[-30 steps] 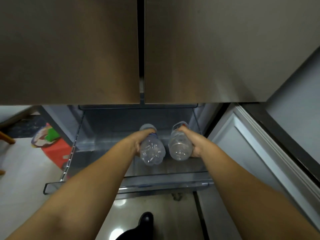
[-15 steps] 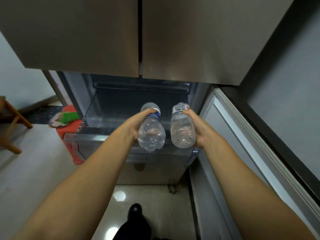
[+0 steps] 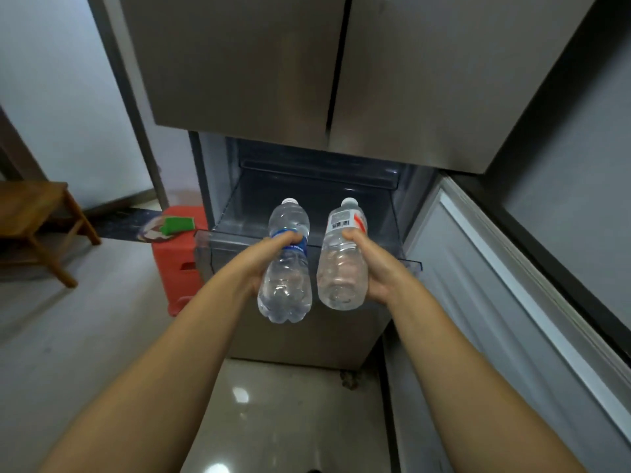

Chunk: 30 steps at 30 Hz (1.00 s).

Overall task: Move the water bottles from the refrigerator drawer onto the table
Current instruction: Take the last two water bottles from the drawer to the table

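My left hand [image 3: 263, 257] grips a clear water bottle with a blue label [image 3: 285, 285] around its middle. My right hand [image 3: 374, 264] grips a second clear water bottle with a white and red label [image 3: 341, 271]. Both bottles are held side by side in the air, caps pointing away from me, in front of the open refrigerator drawer [image 3: 239, 240]. The drawer is a clear plastic bin pulled out below the two steel refrigerator doors [image 3: 273, 63]. I see no bottle inside it.
A red plastic stool [image 3: 177, 264] with a green item on a plate stands left of the drawer. A wooden stool [image 3: 30, 213] is at the far left. An open white door panel [image 3: 495, 285] lies along the right. Glossy tiled floor is below.
Both hands have lifted the two bottles up out of the drawer and toward me. The view has pulled back and turned left, showing more floor and the wooden stool.
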Tool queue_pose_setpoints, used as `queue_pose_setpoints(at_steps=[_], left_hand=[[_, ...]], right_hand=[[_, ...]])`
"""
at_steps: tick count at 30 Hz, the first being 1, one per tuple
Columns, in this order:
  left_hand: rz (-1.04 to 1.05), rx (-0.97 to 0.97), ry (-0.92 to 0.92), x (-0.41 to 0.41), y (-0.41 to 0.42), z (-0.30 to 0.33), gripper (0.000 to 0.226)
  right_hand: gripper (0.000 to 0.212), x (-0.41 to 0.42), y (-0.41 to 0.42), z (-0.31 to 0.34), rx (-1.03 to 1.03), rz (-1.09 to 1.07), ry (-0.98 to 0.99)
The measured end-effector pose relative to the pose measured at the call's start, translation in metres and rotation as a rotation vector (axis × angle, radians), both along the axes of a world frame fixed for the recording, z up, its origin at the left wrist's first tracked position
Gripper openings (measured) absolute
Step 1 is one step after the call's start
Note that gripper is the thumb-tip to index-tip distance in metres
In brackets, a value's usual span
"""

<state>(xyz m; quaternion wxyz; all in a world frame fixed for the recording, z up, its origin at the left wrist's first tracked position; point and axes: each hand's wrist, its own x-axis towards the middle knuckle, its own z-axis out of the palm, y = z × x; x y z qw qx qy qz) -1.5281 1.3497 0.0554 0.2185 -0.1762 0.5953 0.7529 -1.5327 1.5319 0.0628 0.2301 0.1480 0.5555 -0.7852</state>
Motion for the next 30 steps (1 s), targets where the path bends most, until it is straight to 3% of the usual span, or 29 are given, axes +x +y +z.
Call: queue_pose_setpoints(at_steps=[5,12,21,30], left_hand=[[0.143,-0.102,0.148,0.061,-0.070,0.002,0.032],[0.364,-0.349,0.252,0.165,-0.176,-0.004,0.060],[0.687,-0.534,0.131,0.278,-0.267,-0.049,0.067],[1.115,-0.629,-0.041,0.359,-0.345,-0.072,0.067]], right_hand=[[0.060,0.047,-0.069,-0.002,0.035,-0.024,0.126],[0.070,0.117,-0.186,-0.020,0.377,0.135,0.419],[0.088,0.191,-0.314,-0.075,0.384,0.437,0.597],[0.079,0.217,-0.421,-0.104,0.406,0.840,0.703]])
